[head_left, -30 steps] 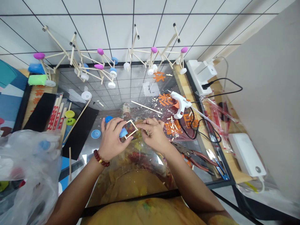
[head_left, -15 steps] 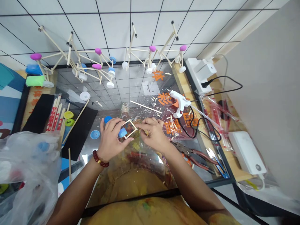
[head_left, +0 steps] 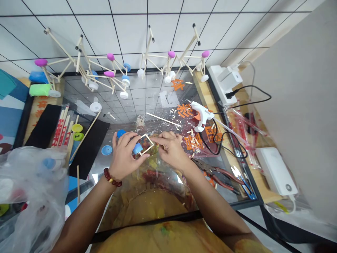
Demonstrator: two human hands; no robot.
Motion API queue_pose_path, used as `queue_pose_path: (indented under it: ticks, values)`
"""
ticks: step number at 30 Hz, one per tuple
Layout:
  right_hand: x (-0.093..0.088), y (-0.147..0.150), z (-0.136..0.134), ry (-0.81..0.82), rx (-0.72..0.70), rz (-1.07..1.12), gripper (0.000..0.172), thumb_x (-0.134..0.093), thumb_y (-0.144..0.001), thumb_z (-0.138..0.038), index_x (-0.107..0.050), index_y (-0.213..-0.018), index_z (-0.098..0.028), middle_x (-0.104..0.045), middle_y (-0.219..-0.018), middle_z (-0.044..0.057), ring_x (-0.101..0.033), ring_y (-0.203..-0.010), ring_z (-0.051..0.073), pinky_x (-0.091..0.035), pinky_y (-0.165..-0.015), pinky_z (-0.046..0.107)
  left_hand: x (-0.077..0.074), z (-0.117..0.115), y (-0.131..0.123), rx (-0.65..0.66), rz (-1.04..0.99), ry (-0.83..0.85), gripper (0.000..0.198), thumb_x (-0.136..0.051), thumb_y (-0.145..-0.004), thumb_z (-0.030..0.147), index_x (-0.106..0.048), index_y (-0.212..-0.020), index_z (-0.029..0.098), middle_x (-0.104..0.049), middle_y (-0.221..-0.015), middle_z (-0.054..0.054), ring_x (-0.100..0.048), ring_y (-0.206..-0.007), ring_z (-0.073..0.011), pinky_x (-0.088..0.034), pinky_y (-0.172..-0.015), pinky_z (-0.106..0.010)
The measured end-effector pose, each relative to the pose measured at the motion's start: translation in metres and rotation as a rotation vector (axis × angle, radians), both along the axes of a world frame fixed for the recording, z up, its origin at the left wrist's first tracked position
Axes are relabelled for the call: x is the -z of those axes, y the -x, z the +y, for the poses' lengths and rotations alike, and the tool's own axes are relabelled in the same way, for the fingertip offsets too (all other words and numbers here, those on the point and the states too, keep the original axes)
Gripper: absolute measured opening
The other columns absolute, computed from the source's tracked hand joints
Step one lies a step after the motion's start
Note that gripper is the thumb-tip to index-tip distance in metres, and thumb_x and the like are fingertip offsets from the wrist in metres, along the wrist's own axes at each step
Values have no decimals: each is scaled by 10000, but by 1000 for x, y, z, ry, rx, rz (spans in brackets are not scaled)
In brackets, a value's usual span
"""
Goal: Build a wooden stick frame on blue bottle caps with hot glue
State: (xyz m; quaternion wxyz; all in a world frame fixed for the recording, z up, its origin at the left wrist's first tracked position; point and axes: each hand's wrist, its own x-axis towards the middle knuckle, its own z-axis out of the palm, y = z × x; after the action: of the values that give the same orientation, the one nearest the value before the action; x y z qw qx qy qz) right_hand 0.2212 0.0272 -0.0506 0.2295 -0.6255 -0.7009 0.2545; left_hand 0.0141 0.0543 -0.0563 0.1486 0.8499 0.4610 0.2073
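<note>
My left hand [head_left: 125, 153] is closed on a small four-sided frame of wooden sticks [head_left: 147, 144], gripping its left side between thumb and fingers. A blue cap [head_left: 137, 148] sits by the frame's left end, partly hidden by those fingers. My right hand [head_left: 171, 149] has its index finger stretched to the frame's right corner, touching or nearly touching it. The thumb is apart and the other fingers are curled; I see nothing held in them. Beside my left hand lie a round blue cap [head_left: 106, 150] and another blue cap [head_left: 121, 133].
Stick models with wheels [head_left: 116, 75] line the back of the glass tabletop. A white glue gun [head_left: 201, 116], its cord, pliers [head_left: 216, 172] and scissors [head_left: 244, 182] lie right. A loose stick [head_left: 163, 119] lies ahead among wood scraps. A plastic bag [head_left: 34, 196] fills the left front.
My right index finger has straightened slightly against the frame's corner, and the thumb sits a little differently. The frame and my left hand have barely moved.
</note>
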Motion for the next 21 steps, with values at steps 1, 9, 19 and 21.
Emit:
queue_pose_path:
  ticks: [1, 9, 19, 21]
  values:
    - [0, 1, 0, 1, -1, 0, 496, -529, -781, -41, -747, -1125, -324, -647, -909, 25, -520, -939, 217, -236, -831, 386, 0, 0, 0, -2, 0, 1, 517, -718, -773, 510, -627, -1208, 247, -630, -1268, -112, -560, -1227, -339, -158, -1177, -612]
    - [-4, -3, 1, 37, 5, 16, 405, -552, -827, -131, -725, -1152, -299, -669, -965, 30, -543, -962, 224, -240, -861, 395, -1, -1, 0, -5, 17, 15, 573, -728, -762, 511, -577, -1246, 244, -618, -1289, -126, -545, -1245, -340, -137, -1185, -607]
    - [-10, -12, 1, 11, 26, -22, 119, -633, -798, -155, -703, -841, -241, -699, -914, 6, -574, -937, 217, -231, -851, 374, -8, -3, -1, 7, -28, -5, 636, -717, -756, 491, -512, -1297, 226, -569, -1362, -147, -491, -1317, -358, -109, -1195, -614]
    - [-11, -11, 1, -27, 24, -27, 84, -646, -803, -163, -690, -804, -235, -698, -884, -5, -574, -918, 206, -227, -852, 371, -10, -4, 0, 23, -46, -58, 555, -697, -780, 446, -533, -1266, 234, -575, -1360, -138, -470, -1345, -353, -94, -1199, -613]
